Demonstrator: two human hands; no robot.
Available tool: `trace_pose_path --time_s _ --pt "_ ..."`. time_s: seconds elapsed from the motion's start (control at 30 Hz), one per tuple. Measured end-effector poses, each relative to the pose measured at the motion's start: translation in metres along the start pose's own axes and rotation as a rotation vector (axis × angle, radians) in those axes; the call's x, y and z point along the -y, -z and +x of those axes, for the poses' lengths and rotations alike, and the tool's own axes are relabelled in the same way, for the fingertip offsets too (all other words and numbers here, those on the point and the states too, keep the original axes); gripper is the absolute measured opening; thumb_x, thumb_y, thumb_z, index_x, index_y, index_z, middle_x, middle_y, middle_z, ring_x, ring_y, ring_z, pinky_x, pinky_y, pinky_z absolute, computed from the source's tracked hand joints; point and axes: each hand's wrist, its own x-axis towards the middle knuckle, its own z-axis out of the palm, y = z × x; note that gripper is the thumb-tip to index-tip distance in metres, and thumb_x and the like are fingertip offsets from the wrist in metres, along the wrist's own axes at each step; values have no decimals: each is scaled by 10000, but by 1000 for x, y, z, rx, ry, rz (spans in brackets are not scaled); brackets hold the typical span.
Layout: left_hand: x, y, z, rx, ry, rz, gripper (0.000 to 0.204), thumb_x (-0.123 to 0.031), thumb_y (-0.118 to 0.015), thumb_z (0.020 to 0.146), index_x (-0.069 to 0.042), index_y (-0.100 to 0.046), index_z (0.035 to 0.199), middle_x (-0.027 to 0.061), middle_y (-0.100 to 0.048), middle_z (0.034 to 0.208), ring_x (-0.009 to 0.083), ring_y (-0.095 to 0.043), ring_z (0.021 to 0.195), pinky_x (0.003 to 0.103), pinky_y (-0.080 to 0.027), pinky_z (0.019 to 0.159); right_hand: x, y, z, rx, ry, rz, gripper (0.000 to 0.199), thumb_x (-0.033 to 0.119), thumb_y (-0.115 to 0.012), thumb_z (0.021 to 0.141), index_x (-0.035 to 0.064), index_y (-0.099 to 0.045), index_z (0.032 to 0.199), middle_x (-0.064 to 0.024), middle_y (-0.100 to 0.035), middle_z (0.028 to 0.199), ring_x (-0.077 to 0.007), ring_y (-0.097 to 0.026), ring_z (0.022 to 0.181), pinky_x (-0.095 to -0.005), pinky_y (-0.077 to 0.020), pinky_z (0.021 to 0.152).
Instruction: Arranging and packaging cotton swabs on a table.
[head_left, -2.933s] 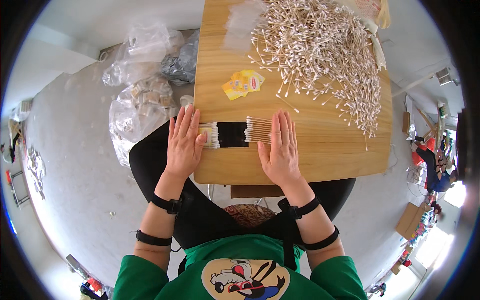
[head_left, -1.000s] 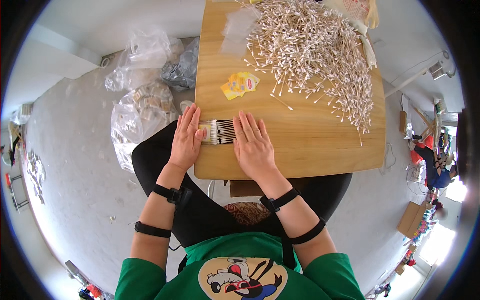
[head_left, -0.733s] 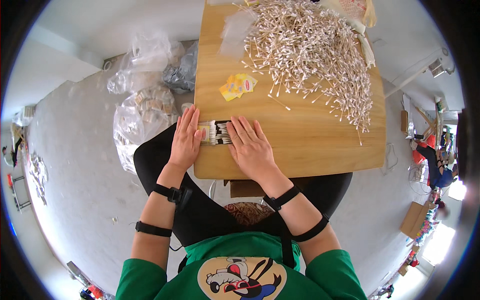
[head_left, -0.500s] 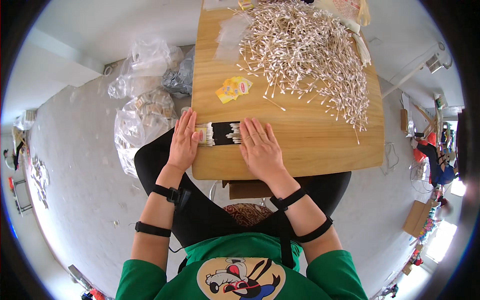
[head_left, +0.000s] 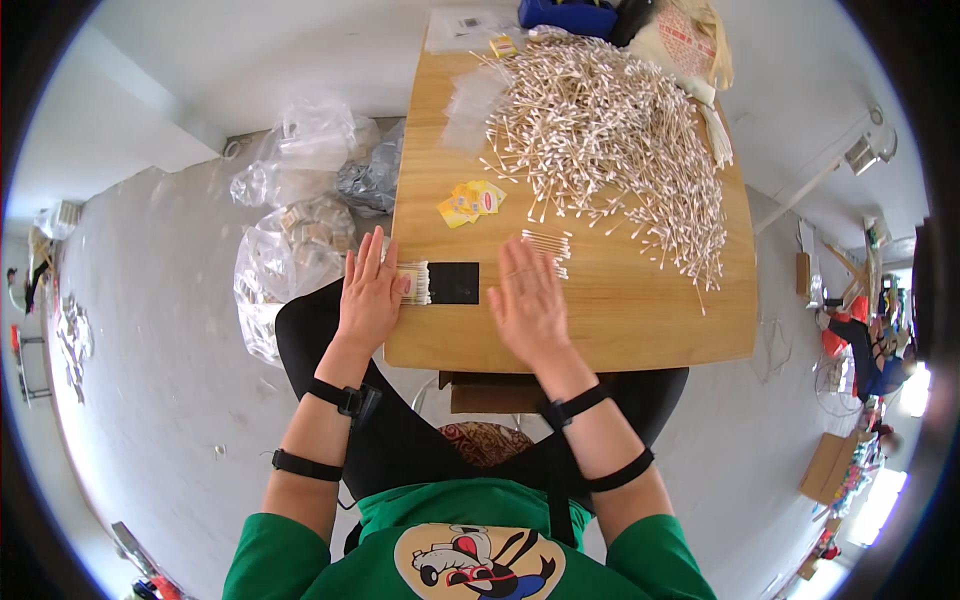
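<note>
My left hand (head_left: 370, 300) lies with straight fingers at the table's left edge, its thumb side against a row of cotton swabs (head_left: 416, 283). Part of that row is hidden under the hand. Right of the row is a flat black rectangle (head_left: 455, 283) on the wood. My right hand (head_left: 528, 302), fingers stretched out and slightly blurred, is over the table to the right of the black piece. Beyond its fingertips a small group of cotton swabs (head_left: 548, 245) lies side by side, partly covered by the hand.
A large heap of cotton swabs (head_left: 610, 140) spreads over the far right of the table (head_left: 650, 320). Yellow printed cards (head_left: 470, 203) and clear plastic sleeves (head_left: 475, 105) lie at the left. Filled plastic bags (head_left: 300, 240) stand on the floor beyond the left edge.
My right hand has moved right, away from the black rectangle. The swabs that lay on its right part are now beside that hand. My left hand has stayed by its row.
</note>
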Motion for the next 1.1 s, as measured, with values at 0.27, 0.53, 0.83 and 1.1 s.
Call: trace_pose_path --time_s 0.27,0.53,0.83,1.1 --pt "-10 0 -24 -276 369 -588 277 -59 -552 976 -6 -606 1243 166 -661 1175 320 -656 1007 381 -531 864 62 -39 13 58 57 291 671 256 -570 973 -50 -317 1514 -231 -370 1563 -355 -332 1472 -471 -246 1224" --pt "-6 -5 -20 -257 548 -839 227 -41 -527 991 18 -632 1183 169 -700 1047 272 -681 966 333 -523 863 74 -41 26 72 124 295 676 260 -599 961 -56 -334 1497 -226 -403 1538 -355 -342 1466 -477 -266 1212" --pt "-10 -9 -18 -257 567 -958 222 -51 -500 1028 14 -631 1194 137 -697 1020 205 -671 951 292 -508 869 76 -45 25 39 148 215 691 249 -654 917 -52 -382 1476 -222 -444 1504 -354 -392 1435 -499 -301 1190" --pt "-7 -11 -14 -137 691 -1159 224 -63 -471 1040 11 -633 1175 98 -697 1013 146 -645 964 272 -495 879 77 -45 26 27 132 226 684 225 -664 901 -55 -393 1463 -235 -449 1486 -376 -408 1416 -517 -311 1181"
